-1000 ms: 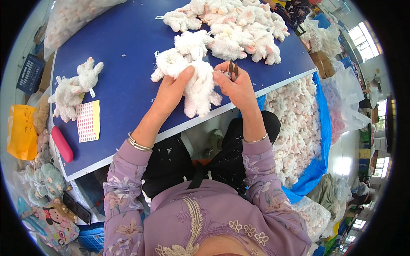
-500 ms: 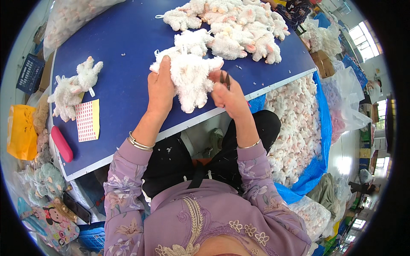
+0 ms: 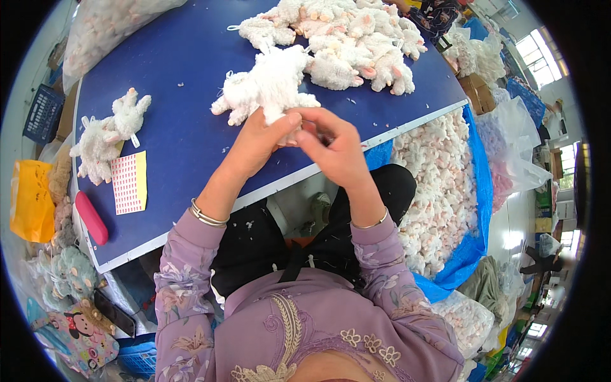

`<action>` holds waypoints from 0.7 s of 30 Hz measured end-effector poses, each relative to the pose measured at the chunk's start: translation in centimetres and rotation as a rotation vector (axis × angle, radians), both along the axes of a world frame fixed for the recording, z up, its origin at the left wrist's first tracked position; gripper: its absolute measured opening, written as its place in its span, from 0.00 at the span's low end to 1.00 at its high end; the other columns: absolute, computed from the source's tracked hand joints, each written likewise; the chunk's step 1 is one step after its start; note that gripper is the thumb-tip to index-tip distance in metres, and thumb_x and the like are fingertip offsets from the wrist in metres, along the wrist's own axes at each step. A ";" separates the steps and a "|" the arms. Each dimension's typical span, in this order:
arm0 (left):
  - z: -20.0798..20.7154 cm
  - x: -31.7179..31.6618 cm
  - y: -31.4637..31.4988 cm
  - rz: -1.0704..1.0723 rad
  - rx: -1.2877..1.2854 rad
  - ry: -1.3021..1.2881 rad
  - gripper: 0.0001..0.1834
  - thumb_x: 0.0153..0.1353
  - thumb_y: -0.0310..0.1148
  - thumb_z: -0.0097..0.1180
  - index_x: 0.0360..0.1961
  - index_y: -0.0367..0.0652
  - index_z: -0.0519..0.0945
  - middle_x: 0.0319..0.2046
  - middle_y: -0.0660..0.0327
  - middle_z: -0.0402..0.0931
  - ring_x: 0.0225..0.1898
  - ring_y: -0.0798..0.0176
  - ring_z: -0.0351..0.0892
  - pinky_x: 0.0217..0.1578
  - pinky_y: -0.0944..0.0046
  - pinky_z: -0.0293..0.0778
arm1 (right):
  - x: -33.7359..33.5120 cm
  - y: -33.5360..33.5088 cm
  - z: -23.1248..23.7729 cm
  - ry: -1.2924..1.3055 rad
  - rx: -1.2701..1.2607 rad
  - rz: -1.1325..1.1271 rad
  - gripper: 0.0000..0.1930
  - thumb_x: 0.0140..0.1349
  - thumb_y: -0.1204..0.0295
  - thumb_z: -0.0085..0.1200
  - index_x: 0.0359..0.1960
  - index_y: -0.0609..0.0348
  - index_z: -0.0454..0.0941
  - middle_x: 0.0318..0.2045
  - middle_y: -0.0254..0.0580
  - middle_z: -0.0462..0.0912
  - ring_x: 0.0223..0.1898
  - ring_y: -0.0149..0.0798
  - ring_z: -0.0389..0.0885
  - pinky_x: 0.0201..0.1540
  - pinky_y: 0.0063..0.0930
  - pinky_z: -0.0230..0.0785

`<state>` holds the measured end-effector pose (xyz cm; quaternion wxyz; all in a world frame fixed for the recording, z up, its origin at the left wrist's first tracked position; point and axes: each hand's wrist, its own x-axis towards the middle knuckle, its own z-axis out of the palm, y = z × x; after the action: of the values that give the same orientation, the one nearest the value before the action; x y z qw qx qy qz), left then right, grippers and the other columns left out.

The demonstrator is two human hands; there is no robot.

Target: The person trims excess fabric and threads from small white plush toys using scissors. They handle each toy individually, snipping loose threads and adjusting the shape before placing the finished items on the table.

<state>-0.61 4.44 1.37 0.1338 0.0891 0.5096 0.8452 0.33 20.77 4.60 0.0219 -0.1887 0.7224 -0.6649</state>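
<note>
A white, fluffy plush toy [image 3: 270, 79] with pinkish limb ends is held over the table's near part. My left hand [image 3: 256, 141] is closed on its lower end, thumb on top. My right hand [image 3: 334, 145] meets the left at the same spot, its thumb and forefinger close to the toy. Inside the right hand's curled fingers shows a dark bit of the small snips [image 3: 326, 137], mostly hidden. Just beyond the held toy lies a heap of similar white plush toys [image 3: 344, 48].
On the blue table [image 3: 184, 127], at left, lie two white plush toys [image 3: 98, 145], a sticker sheet [image 3: 130, 181] and a pink case [image 3: 91, 218]. To the right, a blue sack [image 3: 439, 184] brims with small white plush pieces. A filled plastic bag [image 3: 105, 32] stands far left.
The plush toy has been turned and lifted away from me, its body now pointing to the far side. My right hand has moved left to meet my left hand; the snips' blades are now mostly hidden.
</note>
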 end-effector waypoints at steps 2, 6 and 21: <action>0.3 -0.2 -0.4 -0.016 0.070 -0.046 0.24 0.64 0.36 0.48 0.57 0.32 0.68 0.45 0.50 0.77 0.44 0.58 0.80 0.41 0.63 0.78 | 0.0 0.7 0.6 -0.041 -0.133 -0.066 0.08 0.61 0.79 0.53 0.41 0.62 0.79 0.33 0.28 0.80 0.24 0.15 0.64 0.25 0.13 0.56; 0.0 -0.7 -0.6 -0.146 0.067 -0.047 0.27 0.62 0.37 0.41 0.57 0.28 0.67 0.46 0.46 0.78 0.44 0.53 0.81 0.42 0.60 0.78 | -3.3 3.8 0.8 -0.057 -0.042 -0.276 0.10 0.64 0.68 0.53 0.35 0.62 0.80 0.28 0.27 0.79 0.23 0.16 0.64 0.24 0.12 0.55; 0.0 0.1 -0.1 -0.197 -0.023 -0.083 0.23 0.64 0.35 0.40 0.53 0.28 0.71 0.43 0.51 0.79 0.43 0.59 0.81 0.39 0.63 0.81 | -2.2 1.9 1.9 0.221 0.269 -0.119 0.07 0.56 0.74 0.61 0.35 0.63 0.79 0.28 0.32 0.76 0.24 0.25 0.73 0.28 0.19 0.65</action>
<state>-0.52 4.30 1.37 0.2383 0.1021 0.5021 0.8250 -1.86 22.71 6.47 -0.0718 -0.2130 0.8127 -0.5376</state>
